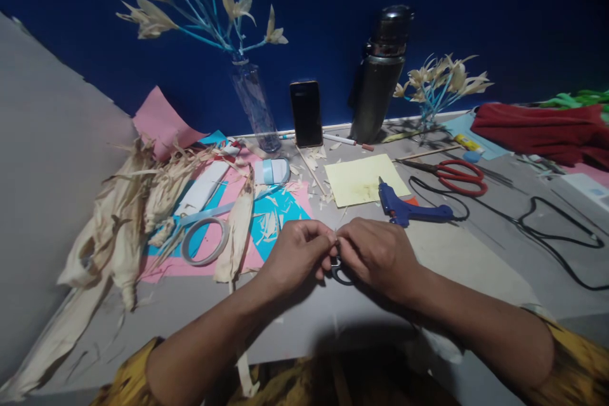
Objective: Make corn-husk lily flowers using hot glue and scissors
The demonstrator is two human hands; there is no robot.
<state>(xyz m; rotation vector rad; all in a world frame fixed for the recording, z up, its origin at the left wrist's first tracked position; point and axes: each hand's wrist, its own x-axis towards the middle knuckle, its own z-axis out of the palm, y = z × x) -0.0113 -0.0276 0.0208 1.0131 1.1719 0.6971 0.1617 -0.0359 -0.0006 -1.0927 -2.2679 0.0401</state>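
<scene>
My left hand (pixel 301 248) and my right hand (pixel 380 255) meet over the front of the table, thumbs and fingertips pinched together. What they pinch is small and mostly hidden by the fingers. Just below the fingertips shows the dark handle loop of a pair of scissors (pixel 342 275); whether a hand holds it or it lies on the table, I cannot tell. Beyond my right hand are a blue glue gun (pixel 404 209) and a pale yellow paper (pixel 364 181). Left of my left hand lie a dried corn husk (pixel 238 228) and a roll of tape (pixel 185 247).
Dried husks (pixel 126 222) pile at the left on pink and blue paper. At the back stand a glass vase (pixel 257 104) of husk flowers, a phone (pixel 306 114) and a flask (pixel 380 82). Red-handled scissors (pixel 461 177) and a black cord (pixel 528 225) lie on the right.
</scene>
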